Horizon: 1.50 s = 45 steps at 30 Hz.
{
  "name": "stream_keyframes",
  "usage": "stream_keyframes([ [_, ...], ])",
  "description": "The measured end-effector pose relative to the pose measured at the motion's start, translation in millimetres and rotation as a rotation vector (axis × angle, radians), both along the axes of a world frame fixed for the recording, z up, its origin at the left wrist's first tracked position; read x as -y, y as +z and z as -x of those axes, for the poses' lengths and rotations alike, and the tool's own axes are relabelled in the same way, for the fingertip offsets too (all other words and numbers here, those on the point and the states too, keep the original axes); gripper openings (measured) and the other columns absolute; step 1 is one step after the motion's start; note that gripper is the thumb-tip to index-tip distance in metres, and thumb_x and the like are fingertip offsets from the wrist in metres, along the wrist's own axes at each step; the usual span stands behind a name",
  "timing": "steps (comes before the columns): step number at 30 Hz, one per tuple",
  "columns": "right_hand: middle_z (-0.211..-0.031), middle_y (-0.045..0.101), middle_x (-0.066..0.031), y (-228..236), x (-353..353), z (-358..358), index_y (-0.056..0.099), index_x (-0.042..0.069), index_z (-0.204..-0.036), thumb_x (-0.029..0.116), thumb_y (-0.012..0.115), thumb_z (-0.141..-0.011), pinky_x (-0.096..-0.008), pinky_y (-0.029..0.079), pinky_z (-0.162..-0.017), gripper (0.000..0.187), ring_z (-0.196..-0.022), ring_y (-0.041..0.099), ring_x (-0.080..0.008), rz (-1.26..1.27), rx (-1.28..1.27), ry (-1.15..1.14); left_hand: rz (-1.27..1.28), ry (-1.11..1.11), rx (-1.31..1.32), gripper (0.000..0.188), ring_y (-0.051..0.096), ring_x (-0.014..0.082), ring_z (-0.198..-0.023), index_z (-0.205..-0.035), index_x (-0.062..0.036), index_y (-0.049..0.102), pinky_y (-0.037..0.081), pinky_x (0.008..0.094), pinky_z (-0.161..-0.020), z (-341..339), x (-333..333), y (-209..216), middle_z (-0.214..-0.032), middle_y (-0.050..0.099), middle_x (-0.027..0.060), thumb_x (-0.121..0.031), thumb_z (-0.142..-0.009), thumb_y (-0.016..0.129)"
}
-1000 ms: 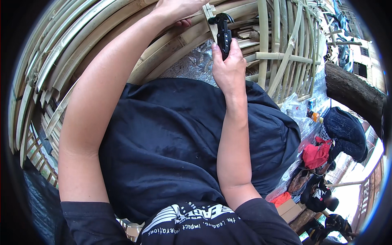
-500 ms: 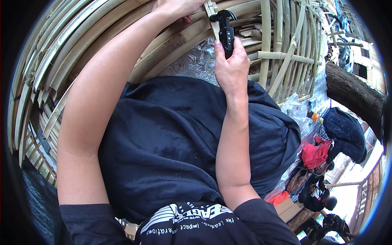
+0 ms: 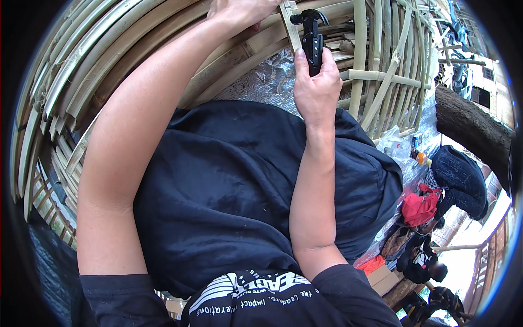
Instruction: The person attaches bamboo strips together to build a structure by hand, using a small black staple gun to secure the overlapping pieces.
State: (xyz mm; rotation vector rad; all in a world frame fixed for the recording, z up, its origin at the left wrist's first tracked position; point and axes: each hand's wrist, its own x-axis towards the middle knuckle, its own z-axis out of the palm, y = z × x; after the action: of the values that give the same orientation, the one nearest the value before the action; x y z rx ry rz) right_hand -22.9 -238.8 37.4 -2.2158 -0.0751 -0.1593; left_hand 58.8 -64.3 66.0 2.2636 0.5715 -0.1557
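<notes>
My right hand [image 3: 317, 90] is closed round the black handle of a small claw hammer multitool [image 3: 312, 41], held head up with its claw to the right. Just left of it, a narrow split bamboo strip [image 3: 290, 27] slants up past the hammer head. At the top edge my left hand [image 3: 239, 12] is curled close to the strip's upper end. The picture's edge cuts off part of that hand, so whatever is in its fingers is hidden. Dark cloth [image 3: 229, 169] covers my lap below both hands.
Curved bamboo slats [image 3: 109, 52] sweep across the upper left. A bamboo lattice [image 3: 389, 71] stands at the upper right, over silvery foil sheeting [image 3: 261, 79]. To the right are a clear plastic bag [image 3: 393, 143], a red bag [image 3: 419, 206], a thick log [image 3: 471, 114] and a person seated nearby [image 3: 460, 180].
My right hand and the hammer multitool sit slightly farther right, along with the bamboo strip and nearby slats. My left hand has also shifted a little right. The right hand's grip is the same.
</notes>
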Motion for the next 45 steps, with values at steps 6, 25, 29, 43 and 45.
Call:
stream_keyframes([
  [6,-0.070,0.067,-0.0135,-2,2,-4,0.063,0.000,-0.098,0.019,0.068,-0.098,-0.0377,0.052,-0.062,0.020,-0.061,0.067,-0.0234,-0.001,0.026,-0.011,0.057,-0.079,0.130,0.060,0.074,0.0328,-0.070,-0.078,0.0041,0.075,0.060,0.0451,-0.071,5,-2,-1,-0.074,0.073,0.0225,-0.053,-0.094,0.067],
  [25,-0.065,0.065,-0.0131,-9,-18,-9,0.055,-0.002,-0.097,0.022,0.062,-0.104,-0.0400,0.050,-0.056,0.026,-0.060,0.070,-0.0294,0.019,0.202,-0.014,0.093,-0.108,0.143,0.060,0.074,0.0342,-0.074,-0.078,0.0041,0.076,0.059,0.0465,-0.071,8,-8,-3,-0.076,0.073,0.0236,-0.053,-0.094,0.067],
  [29,-0.065,0.064,-0.0141,-14,-25,-5,0.052,-0.001,-0.099,0.021,0.059,-0.105,-0.0400,0.050,-0.056,0.023,-0.060,0.070,-0.0302,-0.040,0.134,-0.058,0.132,-0.108,0.128,0.060,0.074,0.0359,-0.073,-0.080,0.0045,0.076,0.059,0.0476,-0.071,6,-7,-4,-0.077,0.073,0.0246,-0.053,-0.093,0.066],
  [43,-0.071,0.065,-0.0148,-10,-22,-6,0.052,-0.002,-0.105,0.019,0.061,-0.104,-0.0426,0.051,-0.056,0.023,-0.062,0.070,-0.0349,0.041,0.295,-0.035,-0.022,-0.046,0.156,0.061,0.075,0.0400,-0.082,-0.084,0.0054,0.076,0.059,0.0493,-0.075,-1,-1,-16,-0.083,0.073,0.0285,-0.054,-0.093,0.065],
  [45,-0.068,0.065,-0.0137,-10,-23,-7,0.055,0.001,-0.100,0.022,0.063,-0.103,-0.0428,0.051,-0.056,0.022,-0.063,0.070,-0.0354,0.022,0.272,-0.024,0.014,-0.037,0.173,0.061,0.075,0.0397,-0.081,-0.085,0.0051,0.076,0.059,0.0490,-0.074,1,4,-12,-0.084,0.073,0.0283,-0.054,-0.093,0.065],
])
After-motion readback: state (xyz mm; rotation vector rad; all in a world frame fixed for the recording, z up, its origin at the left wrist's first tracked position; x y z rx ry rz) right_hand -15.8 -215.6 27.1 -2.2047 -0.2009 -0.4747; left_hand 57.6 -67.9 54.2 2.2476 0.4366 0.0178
